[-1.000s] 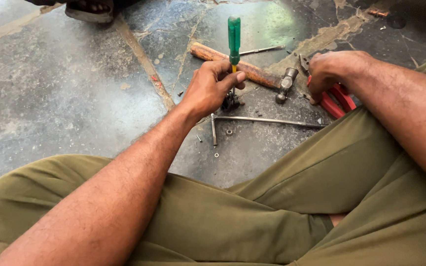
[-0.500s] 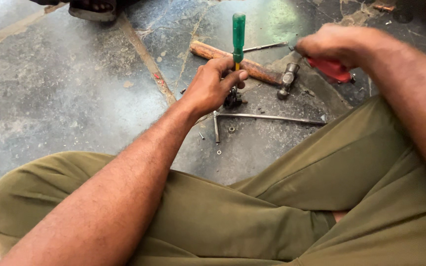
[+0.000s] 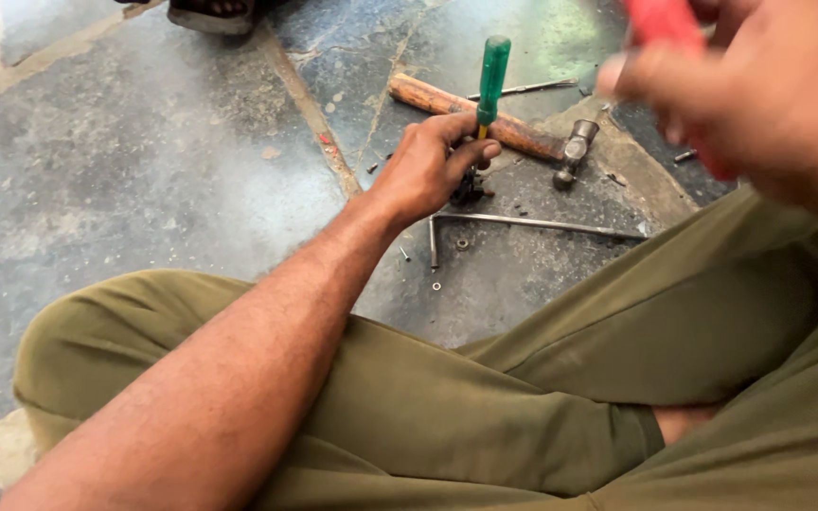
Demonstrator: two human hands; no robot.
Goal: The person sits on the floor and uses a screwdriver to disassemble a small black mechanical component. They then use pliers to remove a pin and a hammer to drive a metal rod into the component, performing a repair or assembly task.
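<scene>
My left hand (image 3: 431, 168) holds a green-handled screwdriver (image 3: 491, 83) upright on the stone floor, its tip on a small dark metal part (image 3: 471, 187) under my fingers. My right hand (image 3: 769, 90) is raised close to the camera and blurred, gripping a red-handled tool (image 3: 663, 21). A hammer with a wooden handle (image 3: 485, 118) lies on the floor just beyond the screwdriver, its metal head (image 3: 575, 151) to the right.
An L-shaped metal rod (image 3: 532, 225) lies on the floor in front of my left hand, with small washers and screws (image 3: 437, 284) beside it. A thin rod (image 3: 523, 90) lies behind the hammer. A sandalled foot (image 3: 210, 14) is at the top. My olive trousers (image 3: 485, 397) fill the foreground.
My right hand has lifted the red-handled tool off the floor and swung up toward the camera. My left hand still holds the screwdriver upright in the same spot.
</scene>
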